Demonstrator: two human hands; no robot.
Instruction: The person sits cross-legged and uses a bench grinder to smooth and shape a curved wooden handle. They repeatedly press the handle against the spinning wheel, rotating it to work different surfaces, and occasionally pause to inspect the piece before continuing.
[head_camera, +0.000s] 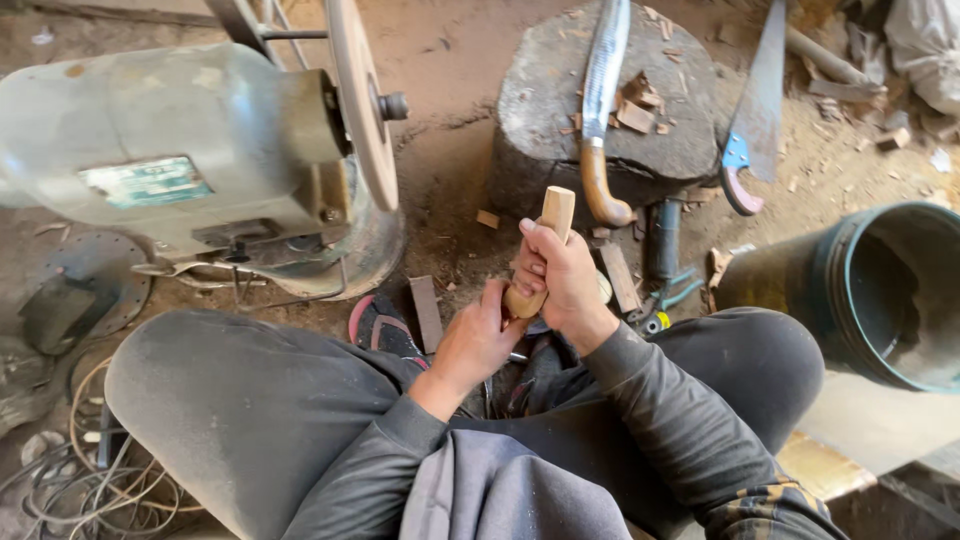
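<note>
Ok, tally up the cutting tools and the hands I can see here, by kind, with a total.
Knives with wooden handle on the stone block: 1
Hand saws with blue and red handle: 1
Bench grinders: 1
Hands on the pale wooden piece: 2, left hand and right hand
Total: 5

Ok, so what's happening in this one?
A person sits on the dirt floor of a workshop, gripping a pale wooden handle upright in front of their knees. The right hand wraps around its middle; the left hand closes on its lower end. Ahead, a curved blade with a wooden handle lies on a stone block, a handsaw leans beside it, and a bench grinder stands to the left.
</note>
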